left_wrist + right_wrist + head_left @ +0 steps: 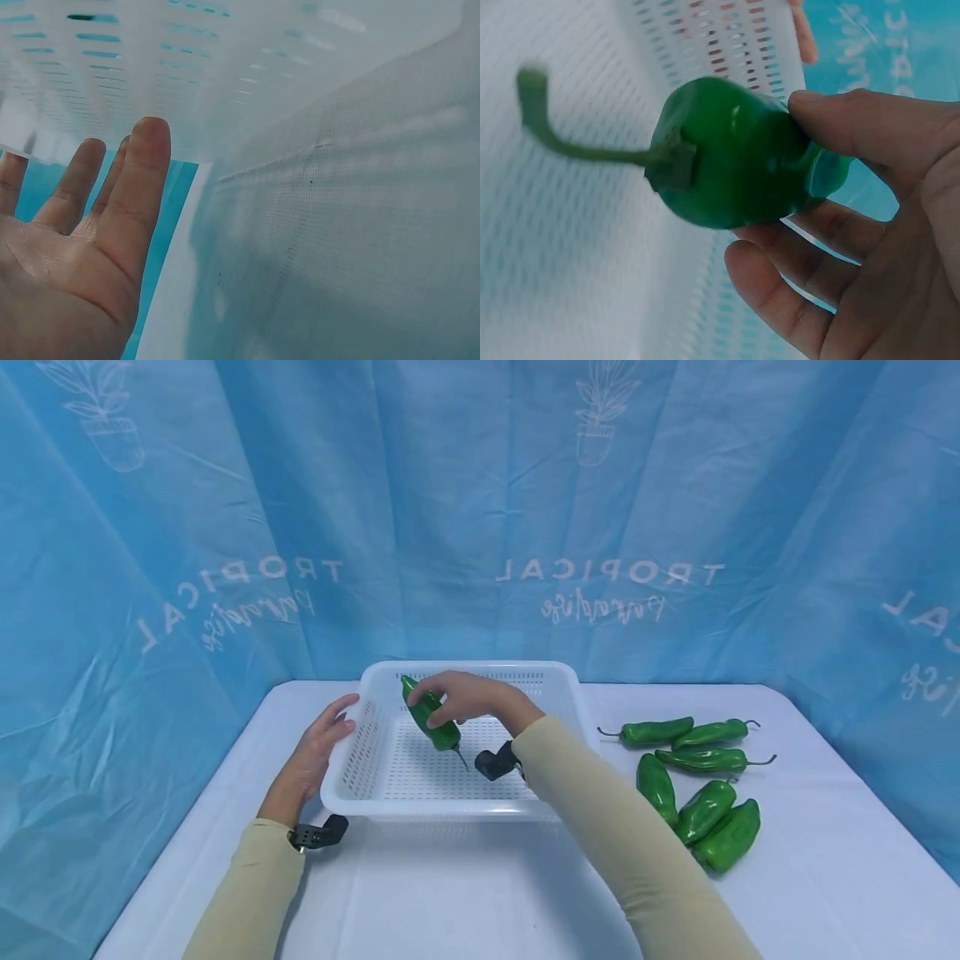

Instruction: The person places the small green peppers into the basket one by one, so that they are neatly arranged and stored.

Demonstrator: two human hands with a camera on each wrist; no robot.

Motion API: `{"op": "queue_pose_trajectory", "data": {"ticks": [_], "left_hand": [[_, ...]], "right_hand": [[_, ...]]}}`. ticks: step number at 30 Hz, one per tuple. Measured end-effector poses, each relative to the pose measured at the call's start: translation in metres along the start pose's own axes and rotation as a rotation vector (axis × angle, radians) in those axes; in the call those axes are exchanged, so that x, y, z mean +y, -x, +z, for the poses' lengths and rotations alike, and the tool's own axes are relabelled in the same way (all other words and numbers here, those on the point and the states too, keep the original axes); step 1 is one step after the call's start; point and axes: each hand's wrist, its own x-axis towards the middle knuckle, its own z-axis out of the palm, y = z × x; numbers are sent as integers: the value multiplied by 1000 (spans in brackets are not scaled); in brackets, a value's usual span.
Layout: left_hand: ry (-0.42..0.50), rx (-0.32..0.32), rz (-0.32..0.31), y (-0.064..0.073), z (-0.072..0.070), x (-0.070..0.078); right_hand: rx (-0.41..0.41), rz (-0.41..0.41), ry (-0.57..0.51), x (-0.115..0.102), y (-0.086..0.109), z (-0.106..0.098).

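Note:
A green pepper (435,718) with a long thin stem is held by my right hand (468,697) over the left part of a white perforated basket (450,810). In the right wrist view the thumb lies on one side of the pepper (727,154) and the fingers on the other, its curved stem pointing away from the palm. My left hand (311,764) is at the basket's left wall, fingers extended along its outside. The left wrist view shows those straight fingers (139,187) close beside the slotted wall (135,67).
Several more green peppers lie right of the basket: slender ones (705,760) behind, plumper ones (705,810) in front, partly behind my right forearm. A white cloth covers the table (810,793). Blue printed curtains (450,527) hang behind and at both sides.

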Motion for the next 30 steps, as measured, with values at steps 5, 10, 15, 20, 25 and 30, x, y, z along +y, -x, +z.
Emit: {"op": "queue_pose_trajectory", "data": {"ticks": [5, 10, 15, 20, 25, 30], "left_hand": [[-10, 17, -12, 1, 1, 1], [1, 19, -12, 1, 2, 1], [6, 26, -1, 1, 3, 0], [-8, 40, -6, 2, 5, -1], [-14, 51, -12, 2, 6, 1], [-25, 53, -19, 2, 7, 0]], "right_hand": [[7, 46, -225, 3, -22, 8], [32, 64, -299, 5, -33, 17], [50, 94, -349, 9, -40, 28], [52, 164, -353, 17, -45, 39], [77, 197, -352, 20, -52, 51], [70, 198, -340, 20, -58, 62]]}}
